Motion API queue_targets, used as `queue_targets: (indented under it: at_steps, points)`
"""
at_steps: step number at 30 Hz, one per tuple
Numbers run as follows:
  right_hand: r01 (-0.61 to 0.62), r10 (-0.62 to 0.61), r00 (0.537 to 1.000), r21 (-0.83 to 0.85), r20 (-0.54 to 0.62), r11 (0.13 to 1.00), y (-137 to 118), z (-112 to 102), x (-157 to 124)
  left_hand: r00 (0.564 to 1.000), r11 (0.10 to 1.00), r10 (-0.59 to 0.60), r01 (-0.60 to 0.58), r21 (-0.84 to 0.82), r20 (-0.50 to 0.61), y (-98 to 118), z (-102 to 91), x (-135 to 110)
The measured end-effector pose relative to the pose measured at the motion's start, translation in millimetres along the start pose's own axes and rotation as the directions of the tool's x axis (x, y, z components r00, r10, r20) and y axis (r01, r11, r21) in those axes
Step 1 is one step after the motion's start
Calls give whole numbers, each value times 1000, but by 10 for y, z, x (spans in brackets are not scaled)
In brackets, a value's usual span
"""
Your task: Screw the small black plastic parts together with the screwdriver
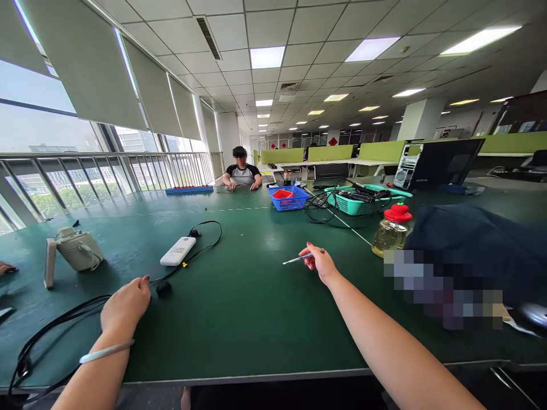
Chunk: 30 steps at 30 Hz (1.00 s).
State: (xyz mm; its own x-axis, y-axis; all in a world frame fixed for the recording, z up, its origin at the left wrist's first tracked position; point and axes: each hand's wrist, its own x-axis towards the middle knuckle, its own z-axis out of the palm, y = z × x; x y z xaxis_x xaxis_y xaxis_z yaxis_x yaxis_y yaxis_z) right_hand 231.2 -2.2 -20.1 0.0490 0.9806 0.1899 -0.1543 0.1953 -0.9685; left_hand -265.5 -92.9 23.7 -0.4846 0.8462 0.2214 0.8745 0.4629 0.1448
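Slim tool (294, 261), tip toward nine o'clock, sits in right hand (321, 263), grip pinched; left hand (126, 304) curled, contents cannot be told.

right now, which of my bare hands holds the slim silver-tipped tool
Your right hand pinches the tool over the green table; your left hand, with the pale bangle at its wrist, shows none.

No legible wording, faint grey print on the flat white rectangular device with rounded corners (178, 251) on the dark green bench (239, 324), too small to read, red diamond-shaped sign (333, 142) at the far pillar (333, 135), unreadable
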Motion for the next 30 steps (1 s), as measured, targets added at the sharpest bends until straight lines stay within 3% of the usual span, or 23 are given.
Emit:
queue_targets:
  at_steps: [6, 16, 23, 30]
  points:
    - [-5, 5, 1000, -4, 3, 1000, -4, 6, 5, 999, 998, -9, 6, 65, 48, -140, 128, 94]
    - [7, -7, 1000, -28, 17, 1000, -16, 2, -17, 992, 999, 49, -50, 7, 113, -101, 155, 118]
    - [-5, 5, 1000, -13, 10, 1000, -28, 4, -25, 974, 990, 144, -144, 14, -173, -11, 67, 19]
    - [-2, 3, 1000, -14, 8, 1000, -52, 17, -35, 974, 977, 100, -134, -164, -202, 48, 1, -22]
